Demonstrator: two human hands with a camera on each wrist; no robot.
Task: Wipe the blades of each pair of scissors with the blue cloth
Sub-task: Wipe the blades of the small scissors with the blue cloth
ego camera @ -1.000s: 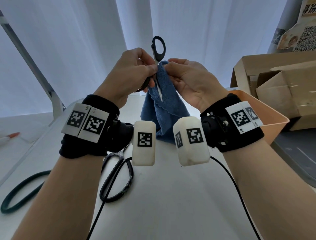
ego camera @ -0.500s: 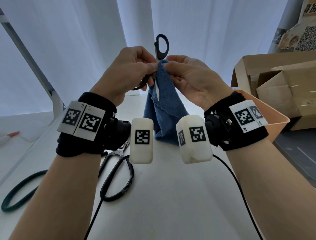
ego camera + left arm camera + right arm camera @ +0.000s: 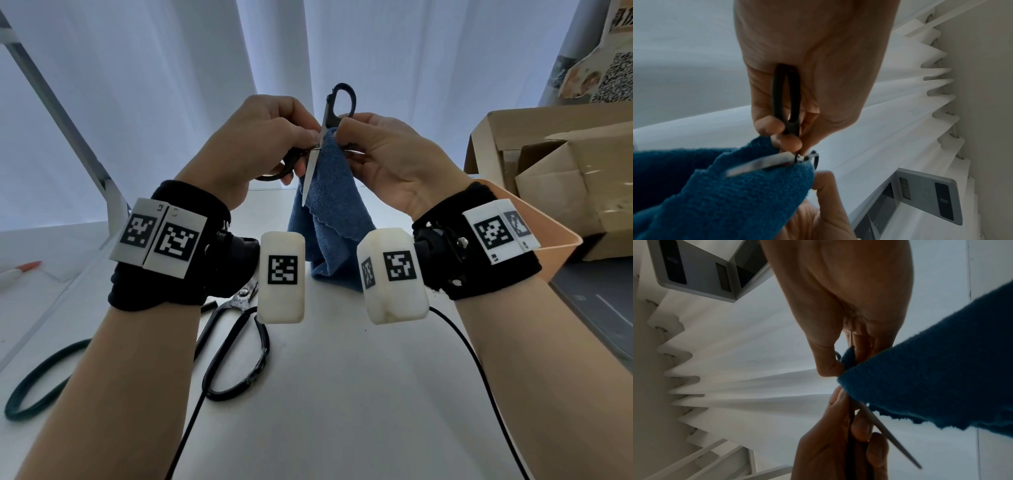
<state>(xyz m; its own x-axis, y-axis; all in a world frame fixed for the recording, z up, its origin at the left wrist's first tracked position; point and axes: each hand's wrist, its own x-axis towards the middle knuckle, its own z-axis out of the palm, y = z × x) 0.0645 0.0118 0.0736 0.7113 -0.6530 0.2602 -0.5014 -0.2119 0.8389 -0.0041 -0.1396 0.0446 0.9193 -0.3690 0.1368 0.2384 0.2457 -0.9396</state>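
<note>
I hold a pair of black-handled scissors point(image 3: 334, 113) up above the table, spread open. My left hand point(image 3: 274, 140) grips one black handle loop point(image 3: 787, 97) near the pivot. One silver blade point(image 3: 311, 174) points down toward me. My right hand point(image 3: 376, 150) pinches the blue cloth point(image 3: 334, 212) around the other blade near the pivot, so that blade is hidden. The cloth hangs down to the table. In the left wrist view the bare blade point(image 3: 760, 165) lies against the cloth point(image 3: 731, 199). In the right wrist view the blade point(image 3: 892, 436) runs below the cloth point(image 3: 931, 386).
A second pair of scissors with large black loops point(image 3: 236, 346) lies on the white table point(image 3: 342, 394) under my left wrist. A dark green loop point(image 3: 37, 383) lies at the left. An orange bin point(image 3: 548, 236) and cardboard boxes point(image 3: 565, 164) stand at the right. Black cables point(image 3: 479, 377) cross the table.
Both hands have risen slightly with the scissors. The bare blade has swung to point more down-left, and the right hand's pinch on the cloth sits closer to the pivot.
</note>
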